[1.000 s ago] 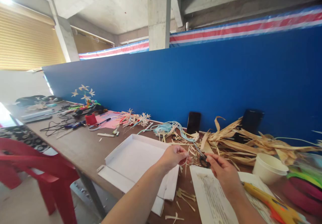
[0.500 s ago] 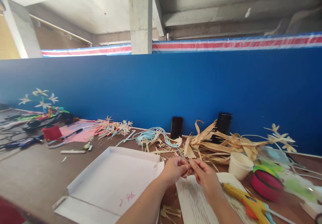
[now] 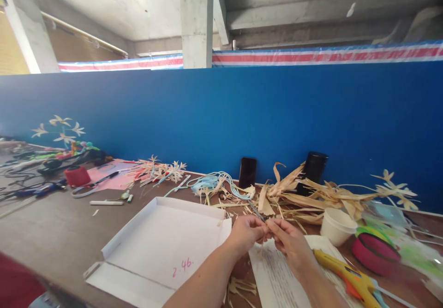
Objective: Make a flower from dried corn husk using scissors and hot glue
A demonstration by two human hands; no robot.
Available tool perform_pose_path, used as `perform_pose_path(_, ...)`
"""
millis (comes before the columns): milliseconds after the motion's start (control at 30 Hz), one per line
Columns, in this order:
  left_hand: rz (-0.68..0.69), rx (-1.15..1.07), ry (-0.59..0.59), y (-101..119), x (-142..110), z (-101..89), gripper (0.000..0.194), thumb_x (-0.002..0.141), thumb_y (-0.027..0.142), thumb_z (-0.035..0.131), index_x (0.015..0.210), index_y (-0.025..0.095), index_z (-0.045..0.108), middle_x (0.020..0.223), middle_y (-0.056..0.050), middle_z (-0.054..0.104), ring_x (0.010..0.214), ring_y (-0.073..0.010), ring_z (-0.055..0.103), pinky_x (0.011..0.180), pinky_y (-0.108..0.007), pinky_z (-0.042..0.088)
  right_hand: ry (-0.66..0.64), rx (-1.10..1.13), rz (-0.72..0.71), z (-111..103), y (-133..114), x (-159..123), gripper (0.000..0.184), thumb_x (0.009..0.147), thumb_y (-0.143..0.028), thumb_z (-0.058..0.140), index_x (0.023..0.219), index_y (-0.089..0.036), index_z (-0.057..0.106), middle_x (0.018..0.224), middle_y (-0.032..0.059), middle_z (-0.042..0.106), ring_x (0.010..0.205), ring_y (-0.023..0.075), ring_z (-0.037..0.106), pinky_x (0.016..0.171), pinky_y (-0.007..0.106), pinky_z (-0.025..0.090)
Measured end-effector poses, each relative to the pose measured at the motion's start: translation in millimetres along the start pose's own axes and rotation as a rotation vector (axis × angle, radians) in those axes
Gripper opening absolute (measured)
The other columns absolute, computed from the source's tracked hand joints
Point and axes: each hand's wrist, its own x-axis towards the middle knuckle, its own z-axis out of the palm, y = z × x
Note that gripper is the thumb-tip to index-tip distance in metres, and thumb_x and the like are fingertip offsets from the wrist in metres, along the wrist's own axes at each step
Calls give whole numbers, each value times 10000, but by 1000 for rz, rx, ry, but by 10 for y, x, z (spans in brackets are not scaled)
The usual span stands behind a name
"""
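Note:
My left hand (image 3: 246,232) and my right hand (image 3: 289,239) meet above a printed sheet, fingertips pinched together and nearly touching. Between them is a small pale strip (image 3: 262,246) that looks like dried corn husk; its thin ends hang below the fingers, and the rest is hidden by them. A slim grey metal tool (image 3: 256,211) shows just beyond the fingertips; whether a hand touches it I cannot tell. Under my right forearm lies the printed sheet (image 3: 277,275). A yellow glue gun (image 3: 342,273) rests to the right of that forearm.
An open white box lid (image 3: 166,243) lies left of my hands. Dried husks (image 3: 287,192), blue cord (image 3: 224,183), a phone (image 3: 248,173) and a black cylinder (image 3: 314,167) line the blue partition (image 3: 207,114). At right are a paper cup (image 3: 337,227) and a pink round item (image 3: 375,252).
The whole view has shifted slightly, so things appear a little farther right. My hands keep the same pinch, close together, with only slight finger movement.

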Motion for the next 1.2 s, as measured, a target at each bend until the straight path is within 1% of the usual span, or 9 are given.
perform_pose_path(200, 41, -14, 22, -11, 10, -15, 273, 579, 355, 673, 617, 111, 557, 539, -15, 572, 439, -66, 443, 479, -218, 359, -21, 35, 26, -7, 21, -5, 289, 694, -395, 668, 882, -182, 615, 611, -20, 514, 479, 49, 285, 401, 188, 162)
perform_pose_path(400, 45, 10, -11, -52, 2, -2, 226, 583, 306, 667, 597, 111, 553, 550, -22, 582, 453, -65, 448, 482, -210, 348, -19, -74, -33, -25, 57, 33, 258, 720, -424, 626, 692, -171, 582, 554, -27, 502, 462, 55, 297, 414, 204, 170)
perform_pose_path(500, 40, 19, -23, -53, -3, -1, 231, 591, 311, 672, 613, 104, 571, 561, -27, 588, 461, -65, 452, 489, -209, 353, 5, -120, -69, -20, 56, 28, 265, 718, -433, 620, 682, -173, 580, 545, -29, 506, 464, 63, 318, 427, 210, 192)
perform_pose_path(667, 44, 11, 11, 7, -8, -47, 266, 598, 342, 684, 675, 102, 598, 599, -31, 605, 499, -76, 479, 519, -215, 382, 116, -168, -64, -30, -7, 16, 344, 690, -462, 632, 882, -177, 647, 539, -34, 499, 464, 73, 326, 421, 214, 211)
perform_pose_path(767, 52, 7, 23, 44, -10, -80, 278, 613, 355, 680, 696, 101, 605, 619, -32, 615, 473, -57, 444, 506, -205, 364, 173, -178, -99, -113, -76, 15, 466, 695, -499, 603, 1047, -195, 616, 711, 10, 601, 507, 91, 404, 429, 218, 264)
perform_pose_path(867, 40, 5, 57, 59, -7, -103, 290, 601, 367, 689, 680, 106, 592, 609, -26, 611, 463, -52, 431, 492, -197, 344, 190, -443, -99, -223, -142, 1, 418, 696, -535, 562, 895, -181, 666, 601, 5, 587, 484, 118, 437, 445, 240, 305)
perform_pose_path(1000, 18, 32, 98, 56, 15, -135, 281, 594, 359, 686, 690, 114, 589, 621, -24, 616, 466, -51, 431, 485, -191, 332, 5, -827, -114, -291, -142, -8, 298, 708, -473, 532, 710, -210, 671, 654, 17, 645, 622, 176, 550, 585, 270, 393)
perform_pose_path(1100, 22, 49, 130, 68, 32, -158, 246, 605, 336, 666, 671, 115, 581, 607, -19, 607, 436, -41, 398, 453, -186, 301, -112, -1012, -135, -284, -63, 3, 241, 712, -403, 513, 736, -238, 688, 772, 22, 678, 727, 198, 583, 664, 287, 400)
perform_pose_path(1200, 9, 10, 137, 94, 36, -164, 222, 611, 318, 652, 657, 119, 565, 603, -17, 603, 412, -38, 383, 433, -189, 286, -153, -1109, -139, -270, 14, 7, 235, 720, -370, 503, 787, -248, 692, 853, 38, 676, 792, 210, 585, 698, 293, 393)
